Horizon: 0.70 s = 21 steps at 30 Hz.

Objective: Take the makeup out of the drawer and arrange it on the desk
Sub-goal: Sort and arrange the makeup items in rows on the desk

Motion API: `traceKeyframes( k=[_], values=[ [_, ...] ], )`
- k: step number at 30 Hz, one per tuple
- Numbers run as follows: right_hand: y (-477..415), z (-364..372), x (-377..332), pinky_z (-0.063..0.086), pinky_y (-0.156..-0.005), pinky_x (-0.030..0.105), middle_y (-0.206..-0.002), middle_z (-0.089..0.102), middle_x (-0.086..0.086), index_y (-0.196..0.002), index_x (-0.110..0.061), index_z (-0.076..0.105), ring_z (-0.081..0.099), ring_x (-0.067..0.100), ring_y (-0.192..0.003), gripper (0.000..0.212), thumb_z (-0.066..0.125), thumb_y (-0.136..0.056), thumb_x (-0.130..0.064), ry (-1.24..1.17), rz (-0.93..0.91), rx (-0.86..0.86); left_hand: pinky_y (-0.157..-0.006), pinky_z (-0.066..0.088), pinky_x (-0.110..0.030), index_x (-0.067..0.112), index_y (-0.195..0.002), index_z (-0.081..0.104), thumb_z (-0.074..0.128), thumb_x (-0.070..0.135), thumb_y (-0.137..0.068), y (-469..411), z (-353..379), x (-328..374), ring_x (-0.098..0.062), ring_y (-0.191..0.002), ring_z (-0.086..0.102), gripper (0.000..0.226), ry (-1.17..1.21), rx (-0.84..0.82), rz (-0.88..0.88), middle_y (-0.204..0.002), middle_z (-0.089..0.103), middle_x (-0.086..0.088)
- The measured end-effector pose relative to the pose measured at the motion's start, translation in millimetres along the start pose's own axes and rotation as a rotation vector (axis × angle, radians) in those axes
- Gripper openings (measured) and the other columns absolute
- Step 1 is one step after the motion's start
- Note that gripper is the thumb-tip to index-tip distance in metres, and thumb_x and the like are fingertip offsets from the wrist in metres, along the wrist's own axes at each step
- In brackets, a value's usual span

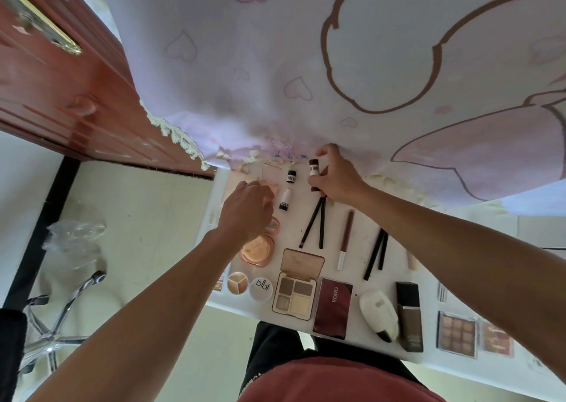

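Right hand (332, 181) grips a dark tube (314, 168) at the far edge of the surface (361, 266), thumb and fingers wrapped round its lower half. The capped end and pale label band stick out of the grip. Tube's long axis runs 12 to 6, cap toward 12, bottom end hidden in the hand. I cannot tell whether it is lifted or touching the surface. It sits right at the fringe of the patterned cloth (275, 64) that hangs over the far part. Left hand (248, 208) is at 8 o'clock from the tube, well apart, fingers curled down over a pink pad (271, 189). Whether it pinches the pad or only touches it, cannot tell. Between the two hands lie two small tubes: black-capped one (291, 176) just at 9 o'clock of the held tube, white one (284, 203) at 7 o'clock, both lying roughly 12 to 6, a little tilted. Judgement: the right hand is the one to place the tube, and the free spot is straight below the grip, in line with those two; keeping the same axis would keep the row even. At 6 o'clock of the right hand a pair of pencils (315, 224) fans out, tips near the wrist, so a careless set-down could nudge them. Palettes (295, 291) and bottles (409, 316) line the near edge.
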State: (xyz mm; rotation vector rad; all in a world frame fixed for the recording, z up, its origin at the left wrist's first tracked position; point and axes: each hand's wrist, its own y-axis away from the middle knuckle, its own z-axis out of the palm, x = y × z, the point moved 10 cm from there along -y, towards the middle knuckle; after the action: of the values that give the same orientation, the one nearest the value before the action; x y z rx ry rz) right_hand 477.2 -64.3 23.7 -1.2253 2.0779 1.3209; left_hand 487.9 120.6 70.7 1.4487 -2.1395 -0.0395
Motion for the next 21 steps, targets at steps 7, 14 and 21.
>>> traceKeyframes(
  k=[7,14,21],
  values=[
    [43,-27,-7,0.054,-0.05,0.027,-0.087,0.067,0.018,-0.119,-0.012,0.059,0.065,0.018,-0.056,0.036,0.066,-0.086,-0.002,-0.442,0.067,-0.042,-0.082,0.044,-0.024,0.015,-0.106,0.071,0.059,0.012,-0.088,3,-25,15,-0.015,-0.089,0.059,0.023,0.111,0.029,-0.026,-0.103,0.071,0.0],
    [85,-53,-18,0.056,-0.056,0.023,-0.081,0.072,0.014,-0.1,0.0,0.07,0.07,0.016,-0.064,0.017,0.074,-0.085,-0.008,-0.659,0.069,0.054,-0.077,0.055,-0.032,0.016,-0.087,0.073,0.067,0.011,-0.086,11,-46,37,-0.019,-0.075,0.066,0.007,0.547,-0.004,-0.074,-0.085,0.073,-0.005],
    [128,-44,-38,0.055,-0.061,0.024,-0.084,0.075,0.015,-0.1,0.001,0.07,0.071,0.016,-0.07,0.022,0.074,-0.086,-0.016,-0.746,0.064,0.119,-0.068,0.056,-0.035,0.009,-0.089,0.07,0.074,0.004,-0.082,35,-63,62,-0.02,-0.066,0.066,0.01,0.863,-0.165,-0.011,-0.077,0.071,-0.011]
  ],
)
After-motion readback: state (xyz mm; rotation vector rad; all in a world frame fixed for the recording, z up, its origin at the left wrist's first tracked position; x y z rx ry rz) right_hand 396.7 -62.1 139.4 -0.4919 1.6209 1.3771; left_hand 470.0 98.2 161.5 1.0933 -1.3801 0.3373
